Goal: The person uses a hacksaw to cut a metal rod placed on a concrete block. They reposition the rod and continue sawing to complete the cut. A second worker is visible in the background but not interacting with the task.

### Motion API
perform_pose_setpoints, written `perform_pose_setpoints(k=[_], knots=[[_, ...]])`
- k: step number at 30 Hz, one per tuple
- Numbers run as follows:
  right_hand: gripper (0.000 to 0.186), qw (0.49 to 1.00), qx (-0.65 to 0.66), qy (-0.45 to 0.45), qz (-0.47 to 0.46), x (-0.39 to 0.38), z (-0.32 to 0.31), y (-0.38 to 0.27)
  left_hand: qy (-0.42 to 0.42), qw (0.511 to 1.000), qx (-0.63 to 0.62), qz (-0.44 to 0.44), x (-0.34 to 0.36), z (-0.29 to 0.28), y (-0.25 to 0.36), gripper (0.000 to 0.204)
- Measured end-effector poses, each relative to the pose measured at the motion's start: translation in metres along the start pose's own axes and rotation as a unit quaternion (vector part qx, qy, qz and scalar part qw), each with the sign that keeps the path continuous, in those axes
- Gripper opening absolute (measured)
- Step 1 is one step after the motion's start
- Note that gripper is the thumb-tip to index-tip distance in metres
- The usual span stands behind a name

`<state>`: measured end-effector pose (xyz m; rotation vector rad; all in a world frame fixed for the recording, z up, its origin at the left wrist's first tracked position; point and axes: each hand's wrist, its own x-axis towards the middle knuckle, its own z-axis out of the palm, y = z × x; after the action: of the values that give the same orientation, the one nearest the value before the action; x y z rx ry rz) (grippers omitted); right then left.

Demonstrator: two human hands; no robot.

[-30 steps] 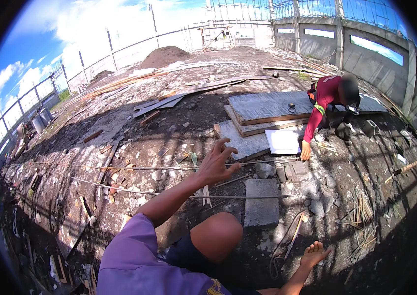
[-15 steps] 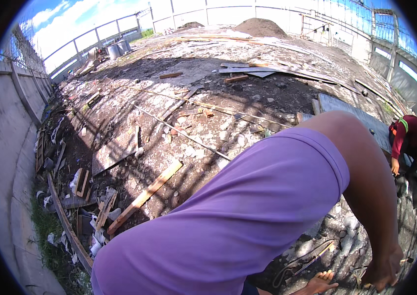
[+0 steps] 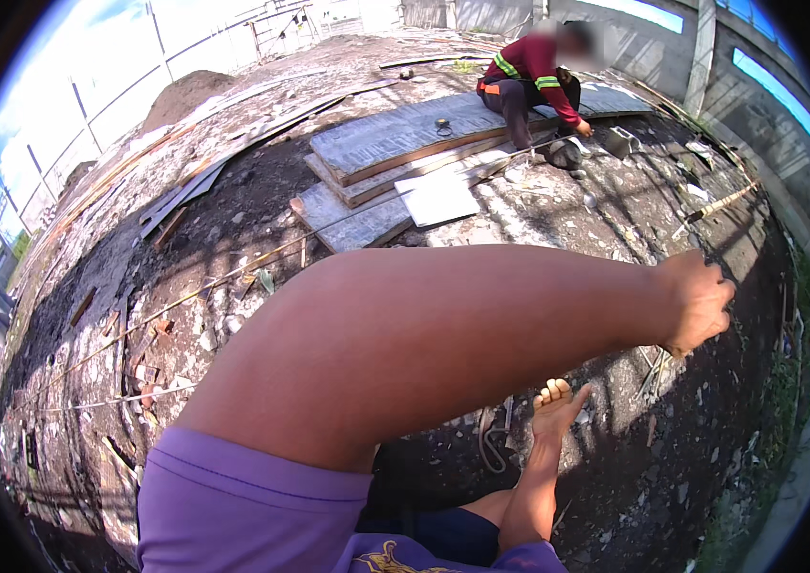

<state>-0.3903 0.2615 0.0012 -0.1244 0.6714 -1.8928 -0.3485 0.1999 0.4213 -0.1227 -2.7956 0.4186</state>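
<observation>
My left arm, in a purple sleeve, reaches across the view to the right. At its end my left hand (image 3: 699,304) is closed, its knuckles turned away, and what it may hold is hidden. Just below it show some thin pale strips (image 3: 653,371); whether they hang from the hand or lie on the ground I cannot tell. Lower and to the left, my right hand (image 3: 558,409) is open, palm up, with fingers and thumb apart and nothing in it. Beside it a thin looped cord (image 3: 493,441) lies on the dark soil.
A person (image 3: 534,81) in a maroon top with reflective bands sits on stacked grey panels (image 3: 405,138), one hand near the ground. A white board (image 3: 437,199) leans by the stack. Long thin rods (image 3: 233,272) cross the rubble. A concrete wall (image 3: 773,124) bounds the right.
The view has swung to the right, bringing the person and the panels toward the middle. Both my hands now appear higher in the picture. My right hand stays open and my left stays closed.
</observation>
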Motion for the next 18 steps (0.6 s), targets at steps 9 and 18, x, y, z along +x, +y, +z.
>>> perform_pose_setpoints(k=[9, 18], knots=[[0.070, 0.985, 0.011, 0.164, -0.049, -0.024, 0.032, -0.023, -0.184, 0.957, 0.110, -0.196, -0.260, 0.056, -0.106, 0.023], [0.065, 0.983, 0.055, 0.157, -0.082, -0.036, 0.046, -0.028, -0.106, 0.880, 0.016, -0.463, -0.456, 0.140, -0.077, 0.032]])
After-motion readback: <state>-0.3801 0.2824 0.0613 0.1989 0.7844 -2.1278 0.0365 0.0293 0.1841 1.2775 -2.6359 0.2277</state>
